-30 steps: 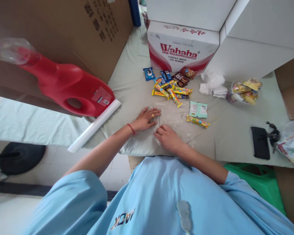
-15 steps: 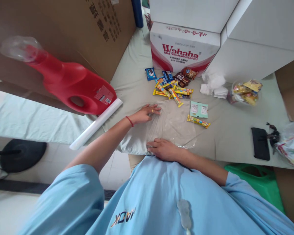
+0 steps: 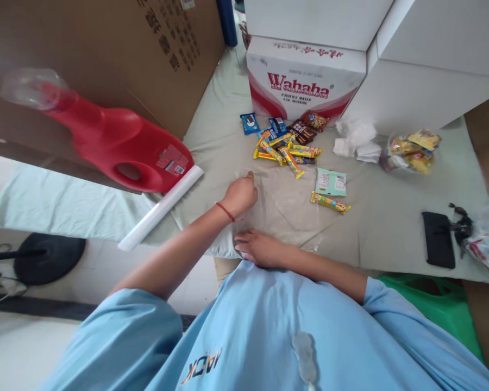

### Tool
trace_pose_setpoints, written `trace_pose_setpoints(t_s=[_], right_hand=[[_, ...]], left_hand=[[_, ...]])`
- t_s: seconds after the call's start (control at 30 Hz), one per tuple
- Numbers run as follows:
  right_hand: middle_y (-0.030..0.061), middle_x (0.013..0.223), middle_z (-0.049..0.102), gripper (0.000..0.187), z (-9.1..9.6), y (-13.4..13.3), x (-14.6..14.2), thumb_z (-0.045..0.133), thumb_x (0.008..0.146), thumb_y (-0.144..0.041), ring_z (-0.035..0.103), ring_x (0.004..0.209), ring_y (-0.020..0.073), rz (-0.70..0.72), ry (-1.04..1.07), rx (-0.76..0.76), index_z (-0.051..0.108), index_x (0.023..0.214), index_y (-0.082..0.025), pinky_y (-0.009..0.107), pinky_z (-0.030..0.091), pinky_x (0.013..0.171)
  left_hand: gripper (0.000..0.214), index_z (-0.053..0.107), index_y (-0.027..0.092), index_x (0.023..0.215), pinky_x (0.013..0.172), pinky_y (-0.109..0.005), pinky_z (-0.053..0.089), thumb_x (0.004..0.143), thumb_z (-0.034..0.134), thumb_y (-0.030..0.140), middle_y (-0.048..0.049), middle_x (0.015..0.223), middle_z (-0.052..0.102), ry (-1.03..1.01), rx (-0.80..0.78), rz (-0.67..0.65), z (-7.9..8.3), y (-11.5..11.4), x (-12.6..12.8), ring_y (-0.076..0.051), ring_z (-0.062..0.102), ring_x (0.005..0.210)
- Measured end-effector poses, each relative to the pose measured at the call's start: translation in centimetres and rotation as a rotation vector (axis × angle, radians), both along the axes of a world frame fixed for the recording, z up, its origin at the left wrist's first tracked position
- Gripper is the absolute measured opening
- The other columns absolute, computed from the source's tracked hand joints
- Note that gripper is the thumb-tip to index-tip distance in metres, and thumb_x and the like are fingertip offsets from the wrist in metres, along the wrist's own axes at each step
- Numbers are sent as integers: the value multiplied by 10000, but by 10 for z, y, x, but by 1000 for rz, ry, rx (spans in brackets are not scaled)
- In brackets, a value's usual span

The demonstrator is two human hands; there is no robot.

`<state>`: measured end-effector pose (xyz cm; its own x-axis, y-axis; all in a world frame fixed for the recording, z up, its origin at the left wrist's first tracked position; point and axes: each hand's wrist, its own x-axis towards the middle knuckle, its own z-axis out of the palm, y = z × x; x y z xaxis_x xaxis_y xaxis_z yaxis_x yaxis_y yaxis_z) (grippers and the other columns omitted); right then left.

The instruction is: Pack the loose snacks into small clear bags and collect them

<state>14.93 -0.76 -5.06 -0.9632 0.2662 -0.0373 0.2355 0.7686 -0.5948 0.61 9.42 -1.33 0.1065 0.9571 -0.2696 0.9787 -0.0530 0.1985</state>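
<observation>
A thin clear plastic sheet (image 3: 287,201) lies on the cloth-covered table in front of me, creased at its left side. My left hand (image 3: 242,195), a red string around its wrist, is closed at the sheet's left edge with the fingers curled under. Nearer my body, my right hand (image 3: 261,248) rests palm down at the sheet's lower left corner, fingers stretched out. Just right of the sheet are a mint-green packet (image 3: 331,182) and a yellow snack stick (image 3: 330,203). Beyond it lies a pile of yellow snack sticks (image 3: 292,162) with blue and brown packets.
A red jug (image 3: 134,144) and a white plastic-film roll (image 3: 161,208) lie at the left beside a large cardboard box (image 3: 146,65). A Wahaha carton (image 3: 305,81) stands behind the snacks. To the right are crumpled tissues (image 3: 356,142), a snack tub (image 3: 411,152) and a black phone (image 3: 439,240).
My left hand has gone from fingers spread flat on the sheet to curled closed at its left edge. My right hand has slid slightly left, and the sheet has shifted a little left.
</observation>
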Motion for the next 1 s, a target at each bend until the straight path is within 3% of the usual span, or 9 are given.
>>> trace_pose_setpoints(t_s=[0.13,0.23,0.37,0.47,0.6,0.67,0.77,0.9,1.0], right_hand=[[203,1419,711,189,-4,-6,-5,674,1006,-144,674,1315,276,-68,34,-122,756,1170,-97,427,485,1197],[186,1515,675,309,0,-4,14,671,1029,-205,626,1431,246,-46,89,-284,741,1317,-117,371,464,1225],[95,1450,739,326,17,48,72,613,1069,-338,711,1306,194,-63,202,-473,764,1323,-202,302,532,1115],[55,1132,831,302,29,132,118,569,1044,-373,766,1055,223,-677,179,-224,803,1177,-237,364,587,985],[176,1169,773,373,28,256,144,474,1027,-313,681,1135,325,-1112,56,140,771,1186,-155,504,527,1058],[222,1311,709,401,21,298,139,549,1001,-349,616,1251,370,-1136,-37,282,732,1285,-134,542,477,1122],[273,1499,565,633,7,328,121,713,932,-466,471,1408,442,-1045,-183,392,630,1443,-103,607,353,1215],[295,1520,508,771,2,335,104,794,886,-566,423,1405,452,-1020,-317,442,596,1434,-62,609,327,1196],[328,1503,534,666,14,332,102,737,955,-457,471,1376,420,-980,-405,448,575,1427,-16,569,360,1167]], left_hand=[[490,605,99,1470,1129,-493,524,1069,441,327,-247,1536,630,-26,9,-19,-7,-29,5,-333,658,1365],[524,561,219,1566,1292,-740,253,1116,362,399,-158,1721,474,-39,109,-46,-26,-60,0,-354,401,1618],[582,424,294,1684,1307,-780,80,1128,338,440,-119,1789,347,-50,208,-37,-52,-85,-10,-335,309,1668],[596,410,305,1694,1312,-768,49,1126,344,472,-109,1789,344,-65,238,-26,-61,-88,-12,-337,318,1665],[602,418,286,1693,1326,-735,57,1124,351,471,-111,1780,365,-88,259,-31,-62,-86,-11,-338,344,1654],[599,433,277,1685,1334,-718,61,1124,362,472,-110,1775,377,-93,268,-30,-62,-86,-11,-333,349,1652],[591,447,285,1678,1346,-691,59,1120,385,472,-101,1771,389,-102,276,-27,-63,-86,-12,-324,352,1652],[588,457,282,1672,1354,-674,62,1117,402,469,-101,1765,401,-113,275,-22,-65,-87,-13,-320,359,1649],[590,459,277,1671,1354,-676,59,1115,405,466,-103,1767,398,-121,282,-23,-64,-87,-13,-322,357,1650]])
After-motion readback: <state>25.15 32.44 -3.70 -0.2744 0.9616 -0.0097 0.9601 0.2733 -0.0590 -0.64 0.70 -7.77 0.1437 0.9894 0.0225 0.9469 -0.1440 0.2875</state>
